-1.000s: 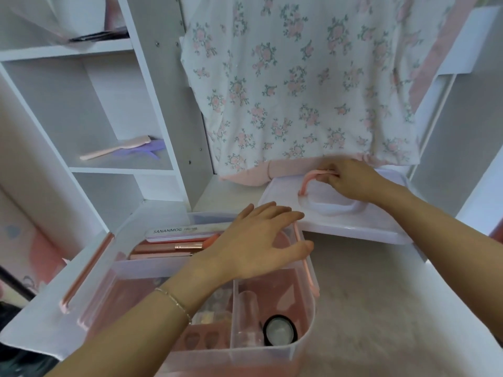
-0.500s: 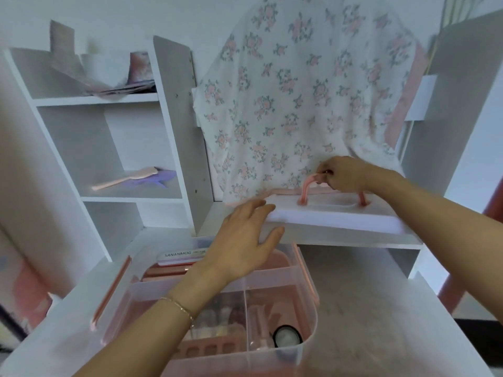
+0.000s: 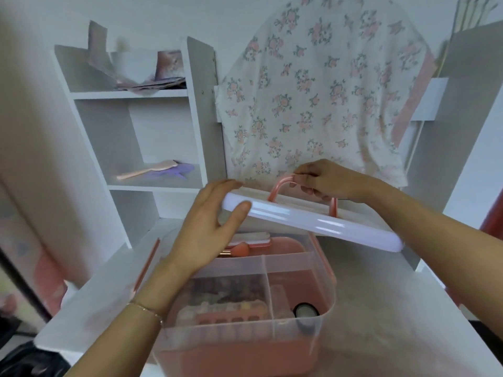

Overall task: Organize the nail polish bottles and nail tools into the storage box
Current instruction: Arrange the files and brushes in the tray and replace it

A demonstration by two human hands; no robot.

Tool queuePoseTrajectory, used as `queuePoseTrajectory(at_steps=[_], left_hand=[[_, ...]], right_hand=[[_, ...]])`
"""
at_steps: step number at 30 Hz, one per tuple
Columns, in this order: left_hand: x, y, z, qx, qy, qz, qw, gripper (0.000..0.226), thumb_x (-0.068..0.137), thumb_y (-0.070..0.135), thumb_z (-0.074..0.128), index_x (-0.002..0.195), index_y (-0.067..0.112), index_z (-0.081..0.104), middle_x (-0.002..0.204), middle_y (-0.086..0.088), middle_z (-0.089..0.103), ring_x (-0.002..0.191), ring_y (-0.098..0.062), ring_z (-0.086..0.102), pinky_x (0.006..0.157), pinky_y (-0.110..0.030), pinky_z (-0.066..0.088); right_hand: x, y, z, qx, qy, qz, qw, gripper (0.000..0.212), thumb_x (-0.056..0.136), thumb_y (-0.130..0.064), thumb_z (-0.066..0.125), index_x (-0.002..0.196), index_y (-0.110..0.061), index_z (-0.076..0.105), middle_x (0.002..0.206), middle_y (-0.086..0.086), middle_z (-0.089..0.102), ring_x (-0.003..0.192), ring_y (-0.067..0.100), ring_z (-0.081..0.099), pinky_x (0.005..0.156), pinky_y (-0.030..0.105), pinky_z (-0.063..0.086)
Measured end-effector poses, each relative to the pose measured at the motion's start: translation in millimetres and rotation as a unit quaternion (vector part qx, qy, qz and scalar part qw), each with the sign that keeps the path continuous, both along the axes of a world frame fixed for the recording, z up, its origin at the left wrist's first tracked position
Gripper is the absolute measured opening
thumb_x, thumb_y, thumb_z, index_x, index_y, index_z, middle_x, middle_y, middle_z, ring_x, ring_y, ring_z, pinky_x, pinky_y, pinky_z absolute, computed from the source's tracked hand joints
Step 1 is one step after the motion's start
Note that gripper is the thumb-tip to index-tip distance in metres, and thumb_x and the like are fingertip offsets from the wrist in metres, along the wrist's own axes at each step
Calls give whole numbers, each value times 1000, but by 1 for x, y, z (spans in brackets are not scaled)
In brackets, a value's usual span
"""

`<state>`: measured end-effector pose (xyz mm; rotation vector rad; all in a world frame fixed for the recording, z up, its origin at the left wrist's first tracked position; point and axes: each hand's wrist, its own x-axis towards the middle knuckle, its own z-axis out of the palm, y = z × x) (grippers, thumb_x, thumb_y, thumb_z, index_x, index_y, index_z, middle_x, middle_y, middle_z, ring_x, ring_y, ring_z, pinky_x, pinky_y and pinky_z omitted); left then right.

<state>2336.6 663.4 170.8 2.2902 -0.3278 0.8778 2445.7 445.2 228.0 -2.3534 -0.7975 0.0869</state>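
Lid [image 3: 313,217] held tilted above the open storage box [image 3: 245,303] on the white surface [image 3: 367,317]. Right hand [image 3: 324,180] grips its pink handle [image 3: 280,186]; left hand [image 3: 209,221] pinches its near corner. Level it, line up the corners, then lower evenly.

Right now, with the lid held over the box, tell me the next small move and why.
Probably lower the lid squarely onto the storage box. The right hand grips its pink handle, the left hand steadies its near-left corner, and it hangs tilted above the open, already filled compartments.
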Motion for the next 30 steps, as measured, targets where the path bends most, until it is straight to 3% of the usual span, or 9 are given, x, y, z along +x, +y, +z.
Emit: queuePoseTrajectory(at_steps=[4,8,11,15,17,21,26,28,30], left_hand=[[-23,21,4,-28,-2,34,999,42,85,44,44,122,25,54,121,16,51,112,-1,45,94,-7,28],[-44,48,-2,-88,19,86,992,42,94,41,37,128,22,52,127,15,49,115,2,42,92,-1,25],[-59,67,-18,-143,53,146,978,36,98,30,36,128,18,52,129,7,52,111,0,44,93,-10,28],[-71,83,-43,-161,151,210,952,35,89,28,56,121,13,58,115,1,59,93,-13,58,85,-27,46],[-74,89,-48,-223,178,192,939,24,89,25,57,109,14,65,102,2,68,82,-16,65,80,-31,52],[-78,109,-54,-394,199,129,888,9,86,17,62,85,16,72,68,3,71,56,-6,64,55,-20,52],[-86,124,-65,-577,260,12,774,21,88,-2,51,80,5,69,63,-1,69,53,-8,63,52,-17,52],[-87,126,-67,-609,250,-7,753,30,89,-4,46,74,8,69,66,-2,71,56,-10,66,54,-19,55],[-88,127,-68,-602,255,-40,756,31,91,1,43,81,11,71,78,-3,74,68,-15,69,60,-25,58]], right_hand=[[-15,35,-1,5,-67,23,997,36,96,-20,42,62,-10,48,55,-1,46,42,1,39,47,7,33],[-25,58,-6,7,-80,38,996,37,97,-21,40,61,-23,44,61,-2,47,55,10,41,57,16,33],[-32,66,-12,14,-99,40,994,34,97,-21,39,64,-24,45,62,-1,47,56,11,40,54,13,32],[-41,77,-15,7,-127,47,991,39,97,-17,38,61,-32,42,61,-4,47,56,8,41,55,10,32],[-46,83,-17,-4,-137,58,989,36,97,-17,38,64,-30,46,61,-4,47,57,8,42,56,10,32],[-52,97,-22,-47,-185,63,980,22,98,-24,36,85,-19,53,64,-11,45,62,11,43,62,26,31],[-68,117,-21,-43,-272,52,960,25,97,-31,33,95,-20,56,70,-7,49,71,18,46,64,29,30],[-74,128,-21,-22,-284,55,957,28,97,-32,35,105,-20,58,77,-7,53,74,18,48,66,29,32],[-80,137,-23,-6,-271,77,959,28,97,-32,36,106,-19,59,70,-14,48,76,17,47,69,29,33]])
